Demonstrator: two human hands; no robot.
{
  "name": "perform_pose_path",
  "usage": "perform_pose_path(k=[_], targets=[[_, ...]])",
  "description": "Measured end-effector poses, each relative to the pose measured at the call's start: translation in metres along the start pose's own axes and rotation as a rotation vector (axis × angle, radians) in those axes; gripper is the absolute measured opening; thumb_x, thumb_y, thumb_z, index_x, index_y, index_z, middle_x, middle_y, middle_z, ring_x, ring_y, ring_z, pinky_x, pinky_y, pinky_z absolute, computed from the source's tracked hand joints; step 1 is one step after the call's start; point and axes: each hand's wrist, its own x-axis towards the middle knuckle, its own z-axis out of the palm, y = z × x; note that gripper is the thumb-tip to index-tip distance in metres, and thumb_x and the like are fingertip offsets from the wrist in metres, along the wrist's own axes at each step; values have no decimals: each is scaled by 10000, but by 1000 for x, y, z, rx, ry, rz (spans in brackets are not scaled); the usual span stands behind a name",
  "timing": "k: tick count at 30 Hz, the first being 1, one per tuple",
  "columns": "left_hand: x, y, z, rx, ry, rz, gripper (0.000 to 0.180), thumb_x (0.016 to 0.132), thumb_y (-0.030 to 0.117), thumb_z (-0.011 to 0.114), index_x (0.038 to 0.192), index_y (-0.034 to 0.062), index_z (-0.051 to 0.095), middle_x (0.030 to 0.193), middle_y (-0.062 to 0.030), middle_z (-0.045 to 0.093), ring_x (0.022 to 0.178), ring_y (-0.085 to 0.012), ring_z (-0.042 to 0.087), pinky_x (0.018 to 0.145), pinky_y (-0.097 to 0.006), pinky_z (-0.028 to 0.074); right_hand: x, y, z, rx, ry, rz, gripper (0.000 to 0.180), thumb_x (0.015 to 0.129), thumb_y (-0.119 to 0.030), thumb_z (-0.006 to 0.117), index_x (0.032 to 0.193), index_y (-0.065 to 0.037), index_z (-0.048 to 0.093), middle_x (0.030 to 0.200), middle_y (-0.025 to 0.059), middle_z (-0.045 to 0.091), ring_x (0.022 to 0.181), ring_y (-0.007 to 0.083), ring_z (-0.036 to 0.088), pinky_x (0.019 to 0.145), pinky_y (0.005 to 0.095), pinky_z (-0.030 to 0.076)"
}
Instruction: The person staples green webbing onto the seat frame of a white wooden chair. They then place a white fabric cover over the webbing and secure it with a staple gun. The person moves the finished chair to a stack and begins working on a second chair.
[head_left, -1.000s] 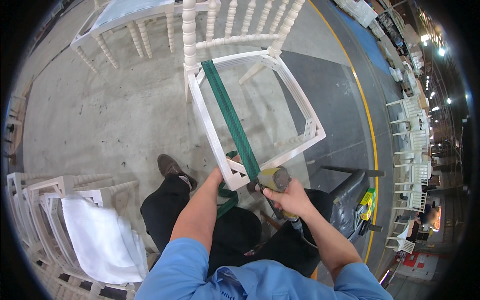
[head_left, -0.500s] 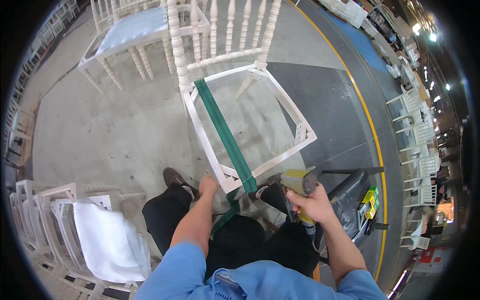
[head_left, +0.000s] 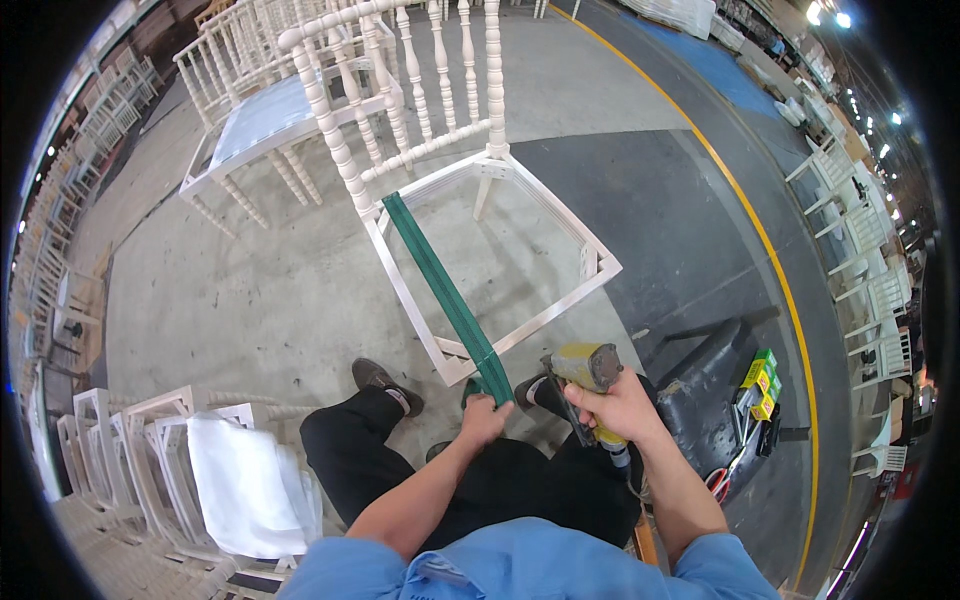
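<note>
A flat, dark green webbing strap (head_left: 440, 285) lies taut across the white chair frame (head_left: 560, 225) — running from backrest to front rail. The left hand (head_left: 484, 418) grips its near end; the right hand (head_left: 622, 408) holds a yellow staple gun (head_left: 585, 368) just beside.

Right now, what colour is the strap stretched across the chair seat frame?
Dark green; the strap crosses the white chair frame, seen in the head view.

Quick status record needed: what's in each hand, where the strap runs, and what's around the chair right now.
left hand: grips the near end of the green webbing strap
right hand: holds a yellow staple gun, clear of the frame
strap: runs from back rail to front rail across the open seat
chair: white chair frame, no seat panel, upright on concrete floor
nearby: white cloth on stacked frames at left
</note>
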Motion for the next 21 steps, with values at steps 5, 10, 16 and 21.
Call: perform_pose_path(k=[5, 10, 16, 21], targets=[[-22, 62, -86, -360, -159, -9, 342, 1042, 310, 692, 1116, -16, 760, 1117, -168, 786, 1002, -271, 737, 904, -415, 560, 13, 12, 0, 11, 9, 35, 325, 975, -275, 838, 1127, -16, 714, 867, 34, 723, 620, 98, 639, 528, 272, 503], [37, 50, -151, -916, -156, -158, 332, 1099, 295, 608, 1248, 14, 701, 1128, -56, 813, 810, -130, 698, 697, -329, 572, 60, -2, 39, -56, -57, 91, 317, 975, -282, 838, 1058, -4, 712, 814, 35, 702, 589, 121, 631, 510, 295, 499], [73, 37, -152, -1002, -184, -293, 313, 1098, 314, 566, 1209, 41, 669, 1124, -50, 799, 765, -115, 640, 576, -331, 495, 97, 6, 61, -178, -42, 208, 343, 970, -305, 843, 1012, 10, 712, 767, 43, 689, 582, 133, 637, 502, 309, 495], [79, 34, -151, -1039, -219, -325, 311, 1094, 304, 563, 1214, 35, 664, 1134, -56, 793, 776, -124, 642, 591, -345, 494, 109, 15, 69, -207, -50, 234, 335, 970, -310, 841, 1025, -4, 717, 763, 42, 691, 574, 131, 634, 506, 309, 498]])
